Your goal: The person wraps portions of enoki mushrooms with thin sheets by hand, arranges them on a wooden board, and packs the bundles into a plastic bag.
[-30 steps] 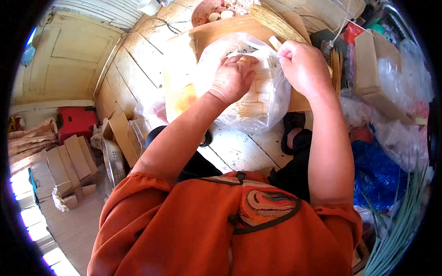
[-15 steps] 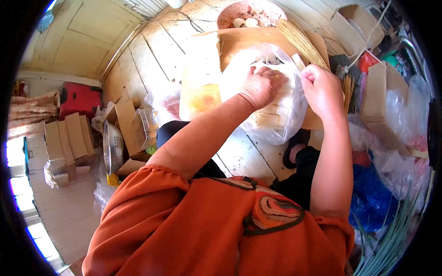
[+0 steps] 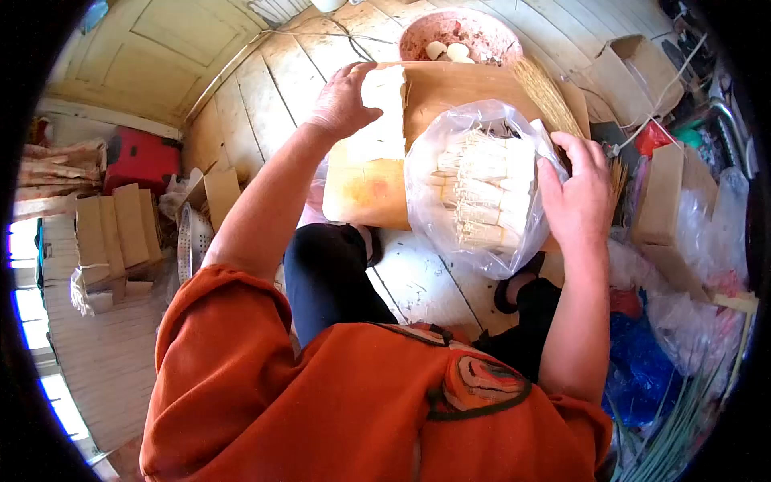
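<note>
My left hand (image 3: 345, 104) has its fingers apart at the far left of the wooden board (image 3: 365, 197), over a pale sheet (image 3: 381, 120) lying on it. A clear plastic bag (image 3: 430, 221) sits on the board's right part, its mouth open. Inside are several pale bundles (image 3: 486, 193) of thin strands, stacked in rows. At the bag's right edge is my right hand (image 3: 582, 189), thumb and fingers spread and curved, with nothing visibly gripped. Whether its fingertips touch the plastic is hard to make out.
Behind the board stands a pink basin (image 3: 498, 40) with pale round pieces in it. A straw bundle (image 3: 550, 96) lies along the board's right side. Cardboard boxes (image 3: 638, 72) and plastic bags are at right. A metal colander (image 3: 193, 241) stands at left.
My left hand has left the bundles in the bag and moved left to the pale sheet. My right hand has opened from a pinch at the bag's edge. The bundles now show uncovered.
</note>
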Action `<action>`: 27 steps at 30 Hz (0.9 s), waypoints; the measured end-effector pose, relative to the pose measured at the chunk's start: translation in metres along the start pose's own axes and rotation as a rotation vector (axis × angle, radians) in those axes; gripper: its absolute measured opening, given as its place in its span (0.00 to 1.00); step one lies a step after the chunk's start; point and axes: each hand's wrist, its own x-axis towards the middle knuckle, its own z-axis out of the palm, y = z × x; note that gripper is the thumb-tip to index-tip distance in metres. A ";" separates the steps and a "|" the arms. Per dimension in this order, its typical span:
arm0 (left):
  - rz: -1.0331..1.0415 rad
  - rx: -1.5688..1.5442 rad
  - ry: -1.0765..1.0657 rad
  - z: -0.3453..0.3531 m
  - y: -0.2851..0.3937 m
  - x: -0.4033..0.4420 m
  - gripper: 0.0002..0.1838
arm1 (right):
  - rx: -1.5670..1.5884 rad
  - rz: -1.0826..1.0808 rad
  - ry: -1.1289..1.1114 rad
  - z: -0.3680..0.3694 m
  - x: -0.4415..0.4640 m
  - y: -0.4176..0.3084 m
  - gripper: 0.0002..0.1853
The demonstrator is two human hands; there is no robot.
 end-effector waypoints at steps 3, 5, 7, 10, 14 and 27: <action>-0.063 0.142 -0.168 0.016 -0.016 0.016 0.53 | 0.041 -0.142 -0.001 0.011 -0.005 -0.011 0.16; -0.055 0.216 -0.227 0.029 -0.024 0.029 0.59 | 0.039 -0.226 -0.038 0.023 -0.013 -0.027 0.16; -0.052 0.278 -0.325 0.039 -0.031 0.046 0.65 | 0.151 -0.403 -0.085 0.041 -0.025 -0.041 0.11; -0.068 0.282 -0.449 0.041 -0.030 0.071 0.69 | 0.243 -0.505 -0.394 0.060 -0.052 -0.061 0.13; 0.059 0.125 -0.574 0.064 -0.065 0.104 0.67 | 0.433 -0.510 -0.436 0.073 -0.063 -0.065 0.12; -0.071 -0.267 -0.823 0.065 -0.095 0.139 0.46 | 0.434 -0.289 -0.689 0.064 -0.041 -0.053 0.15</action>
